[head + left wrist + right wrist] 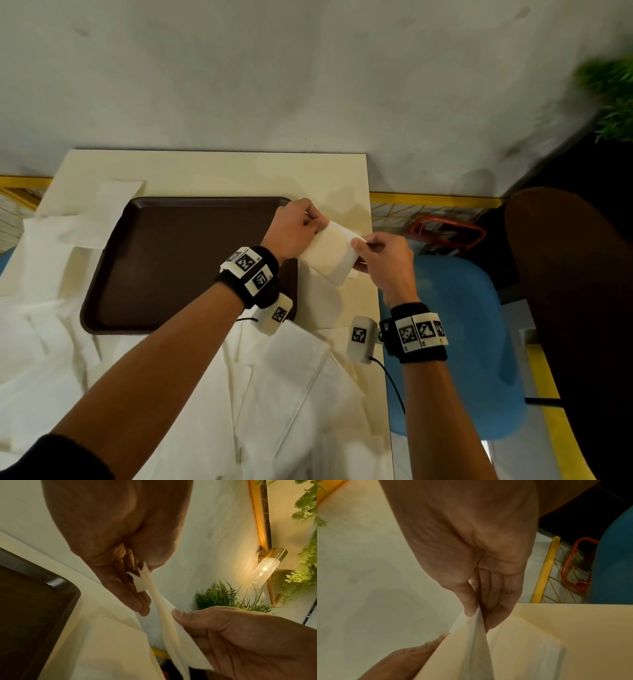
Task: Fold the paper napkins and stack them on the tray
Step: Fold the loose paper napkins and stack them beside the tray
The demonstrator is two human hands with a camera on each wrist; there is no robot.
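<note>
Item one: a folded white paper napkin (329, 251), which we hold in the air above the right part of the cream table (219, 171), just off the tray's far right corner. Our left hand (294, 233) pinches the napkin's far left corner between thumb and fingers (137, 601); our right hand (387, 263) pinches the opposite right edge, thumb (469, 605) on top and fingers beneath. The wrist views show the sheet doubled, its layers hanging loose between the two grips. Item two: a dark brown tray (113, 274) lying flat on the table, left of the hands, nothing stacked on it. Item three: loose white napkins (294, 383), unfolded and overlapping, spread on the table near us and along the tray's left side (61, 233). Item four: black wristbands carrying coded marker tiles, one on each wrist (250, 274) (419, 332). Item five: a blue chair (459, 342) right of the table, with a brown seat (568, 291) beyond it. Item six: green foliage (613, 92) at the upper right, and a lit wall lamp (265, 568) seen from the left wrist.
</note>
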